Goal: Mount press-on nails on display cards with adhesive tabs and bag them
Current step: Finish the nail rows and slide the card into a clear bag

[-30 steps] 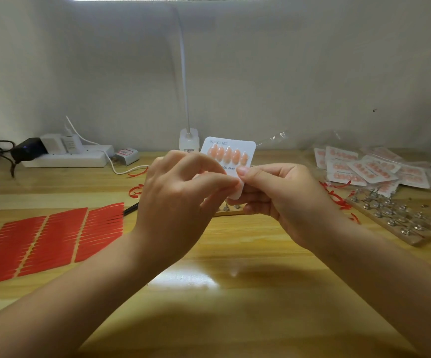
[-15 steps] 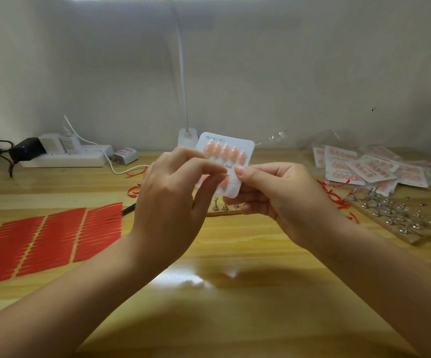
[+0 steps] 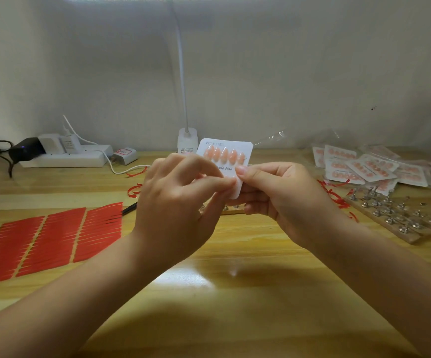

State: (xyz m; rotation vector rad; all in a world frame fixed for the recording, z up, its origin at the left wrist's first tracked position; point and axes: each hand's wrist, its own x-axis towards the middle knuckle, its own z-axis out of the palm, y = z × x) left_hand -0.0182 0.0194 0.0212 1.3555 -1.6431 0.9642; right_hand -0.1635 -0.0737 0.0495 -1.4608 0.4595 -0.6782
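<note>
The table [image 3: 235, 319] under my arms is yellowish wood, varnished smooth, and it throws back the lamp in a bright glossy patch near the middle of the frame. The display card [image 3: 237, 148] looks like matt white card; the peach press-on nails [image 3: 223, 155] on it have a soft plastic shine. At the lower left the red adhesive sheets [image 3: 46, 241] look flat and matt. At the right, the wooden strip [image 3: 413, 237] is bare and unvarnished, carrying shiny metal stands [image 3: 390, 220]. The bagged cards [image 3: 369, 167] above it glint like clear film. The power strip [image 3: 64, 158] at the upper left is smooth white plastic.
</note>
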